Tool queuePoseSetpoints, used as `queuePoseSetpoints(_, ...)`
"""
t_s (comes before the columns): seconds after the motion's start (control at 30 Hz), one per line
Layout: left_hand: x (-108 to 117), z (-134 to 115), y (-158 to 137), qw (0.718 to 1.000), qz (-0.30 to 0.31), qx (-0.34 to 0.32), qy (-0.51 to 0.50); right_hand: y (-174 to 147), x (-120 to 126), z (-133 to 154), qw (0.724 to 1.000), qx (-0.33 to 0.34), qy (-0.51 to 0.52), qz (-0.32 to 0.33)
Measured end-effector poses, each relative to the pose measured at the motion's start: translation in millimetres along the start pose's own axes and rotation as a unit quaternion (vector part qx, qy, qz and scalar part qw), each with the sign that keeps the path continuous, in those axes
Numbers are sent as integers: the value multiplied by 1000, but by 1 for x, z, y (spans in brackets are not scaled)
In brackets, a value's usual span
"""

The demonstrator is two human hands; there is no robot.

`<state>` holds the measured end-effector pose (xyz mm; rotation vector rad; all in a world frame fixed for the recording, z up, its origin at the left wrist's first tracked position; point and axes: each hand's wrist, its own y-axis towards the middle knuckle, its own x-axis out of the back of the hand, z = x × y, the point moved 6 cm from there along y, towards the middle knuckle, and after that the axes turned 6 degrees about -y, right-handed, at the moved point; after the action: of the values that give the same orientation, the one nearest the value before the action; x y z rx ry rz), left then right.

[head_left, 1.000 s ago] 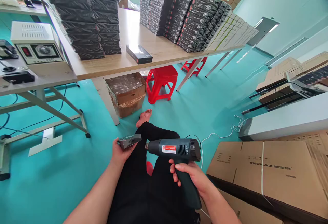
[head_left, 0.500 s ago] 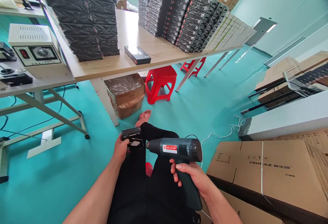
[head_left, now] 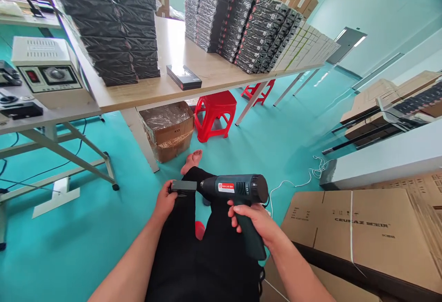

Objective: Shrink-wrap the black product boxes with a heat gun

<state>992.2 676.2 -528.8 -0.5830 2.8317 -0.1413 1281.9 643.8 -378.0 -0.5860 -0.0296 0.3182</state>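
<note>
My right hand (head_left: 251, 219) is wrapped round the handle of a dark heat gun (head_left: 238, 188) with a red and white label. The gun lies level over my lap, its nozzle pointing left. In my left hand (head_left: 165, 203) is a small dark box (head_left: 184, 185), gripped at its left end and turned so that a narrow side faces me. The nozzle tip is very close to the box's right end; I cannot tell whether they touch. A similar black box (head_left: 184, 77) lies flat on the wooden table (head_left: 214, 74) ahead.
Stacks of wrapped black boxes (head_left: 117, 30) stand on the table. Below are an open carton (head_left: 174, 138) and a red stool (head_left: 217, 113). A beige control unit (head_left: 48, 69) sits at left. Large cartons (head_left: 345, 228) fill the right side, with a white cord (head_left: 272, 196) on the floor.
The box in my left hand has turned from its broad printed face to a narrow side. My right hand has raised the heat gun slightly and shifted it left.
</note>
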Motion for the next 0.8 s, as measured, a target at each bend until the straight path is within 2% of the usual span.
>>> queuePoseSetpoints(0.07,5,15,1,993,-34,78,-84,-6,-1,1,999,10,23,44)
queuePoseSetpoints(0.17,4,30,-1,953,-60,180,-237,-17,-12,5,992,28,62,103)
queuePoseSetpoints(0.3,-3,25,-6,897,4,241,-371,-34,-22,9,981,-8,20,194)
queuePoseSetpoints(0.37,-4,19,-10,881,48,257,-394,-41,-20,9,970,-33,-49,235)
queuePoseSetpoints(0.43,-6,16,-16,864,85,287,-406,-40,-15,9,964,-42,-102,242)
queuePoseSetpoints(0.5,-12,13,-23,840,128,328,-412,-30,-13,11,973,-36,-106,202)
queuePoseSetpoints(0.6,-21,6,-30,817,173,361,-415,-6,-23,17,993,-5,-33,111)
queuePoseSetpoints(0.63,-22,4,-31,815,174,365,-415,1,-29,20,994,7,-5,107)
queuePoseSetpoints(0.7,-22,1,-32,815,157,373,-415,11,-45,23,985,12,29,168)
queuePoseSetpoints(0.8,-11,-2,-33,831,117,376,-393,12,-55,14,950,-18,26,310)
